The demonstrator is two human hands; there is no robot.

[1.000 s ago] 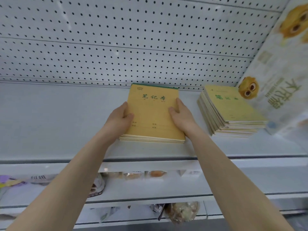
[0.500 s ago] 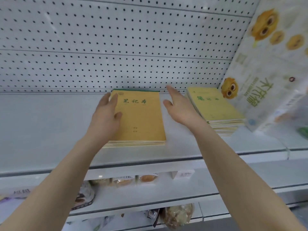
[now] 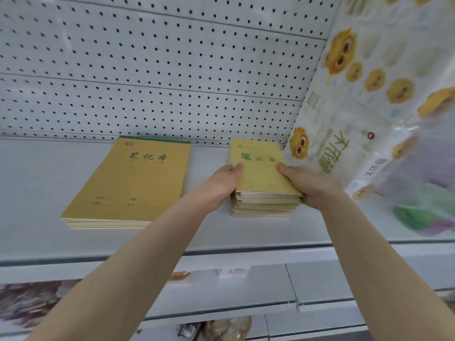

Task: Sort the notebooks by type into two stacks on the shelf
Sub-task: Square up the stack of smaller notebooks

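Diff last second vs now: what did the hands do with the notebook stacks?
Both hands let go of the large notebook stack and moved right. The left hand now grips the small notebook stack at its left edge, the right hand at its right edge. The large stack lies unmoved on the shelf; the small stack still sits beside the patterned package.

Sides of small notebook stack [image 3: 264, 200]: partly covered by left hand [image 3: 220, 187] and right hand [image 3: 311, 185]. Frame edges cut off printed package [image 3: 369, 107] at top and right; lower part blurred. All lower-shelf goods [image 3: 27, 301]: blurred, unidentifiable.
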